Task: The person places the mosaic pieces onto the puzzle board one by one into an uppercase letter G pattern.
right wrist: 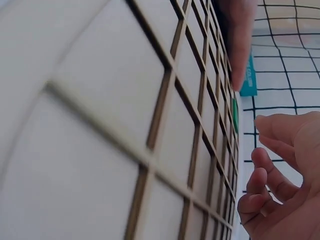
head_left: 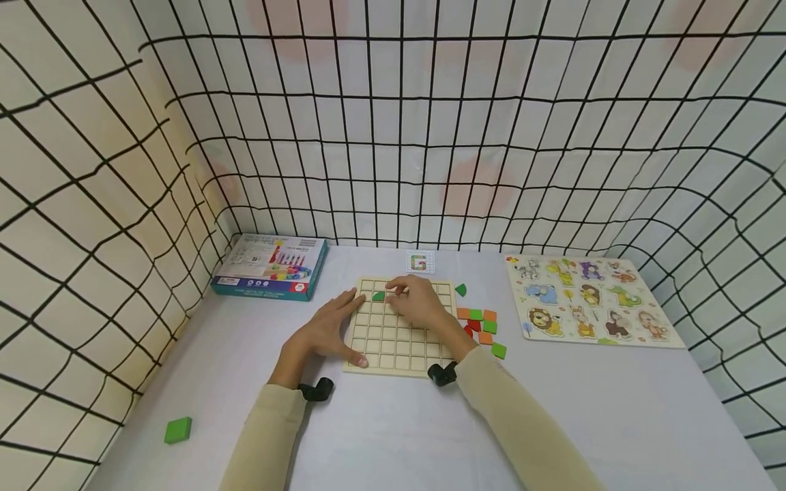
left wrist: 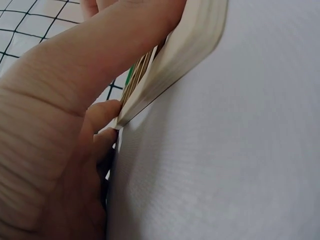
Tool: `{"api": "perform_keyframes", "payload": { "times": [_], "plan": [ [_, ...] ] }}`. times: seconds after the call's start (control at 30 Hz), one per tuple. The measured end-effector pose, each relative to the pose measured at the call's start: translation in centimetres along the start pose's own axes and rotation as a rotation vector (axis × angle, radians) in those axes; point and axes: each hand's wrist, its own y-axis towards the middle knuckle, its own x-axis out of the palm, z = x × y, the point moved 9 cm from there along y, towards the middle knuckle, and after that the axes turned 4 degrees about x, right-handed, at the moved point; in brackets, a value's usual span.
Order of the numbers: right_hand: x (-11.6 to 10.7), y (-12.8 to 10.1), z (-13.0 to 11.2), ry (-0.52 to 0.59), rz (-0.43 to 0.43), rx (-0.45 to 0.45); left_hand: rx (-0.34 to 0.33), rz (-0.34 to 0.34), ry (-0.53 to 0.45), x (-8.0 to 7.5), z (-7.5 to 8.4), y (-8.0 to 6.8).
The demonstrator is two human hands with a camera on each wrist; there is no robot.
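While my left hand [head_left: 325,332] lies flat with straight fingers against the left edge of the wooden grid board [head_left: 399,327], its thumb tip pressing the near left corner, my right hand [head_left: 420,302] rests over the far middle of the board with fingers loosely curled toward a green piece [head_left: 379,296] seated in a cell of the second row. From the head view, the fingertips sit just beside that piece at its 3 o'clock; I cannot tell whether they touch it, and the right wrist view shows the fingers [right wrist: 272,172] bent but closed on nothing. The left wrist view confirms the thumb and palm [left wrist: 75,125] bearing on the board's layered edge [left wrist: 165,65] against the white table [head_left: 393,423]. Taking the board as the dial centre: at 3 o'clock, just beside its right edge, lies a loose cluster of orange, green and red tiles [head_left: 481,324], with one green wedge [head_left: 460,290] apart at about 2 o'clock. At 12 o'clock, close to the far edge, lies a small pattern card [head_left: 420,262]. At 10 o'clock sits a teal game box [head_left: 270,266], near the mesh wall. Well apart at 3 o'clock lies an animal peg puzzle [head_left: 589,300]. One stray green block [head_left: 178,430] lies well apart at 8 o'clock, near the table's left edge. My right forearm crosses the board's near right corner and hides the cells beneath it.
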Motion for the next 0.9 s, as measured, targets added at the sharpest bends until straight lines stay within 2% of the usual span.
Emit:
{"api": "perform_keyframes", "payload": {
  "times": [0.3, 0.5, 0.73, 0.9],
  "plan": [
    [-3.9, -2.3, 0.8, -0.011, 0.031, -0.029, -0.003, -0.007, -0.022, 0.0, 0.0, -0.1],
    [-6.9, -4.0, 3.2, -0.039, 0.066, -0.018, 0.004, -0.013, -0.021, 0.1, 0.0, -0.1],
    [-9.9, -5.8, 6.2, -0.087, 0.109, 0.03, -0.001, -0.011, -0.004, 0.1, 0.0, 0.0],
    [-11.1, -6.8, 7.8, -0.13, 0.091, 0.1, 0.007, -0.015, -0.004, 0.1, 0.3, -0.1]
  ]
}}
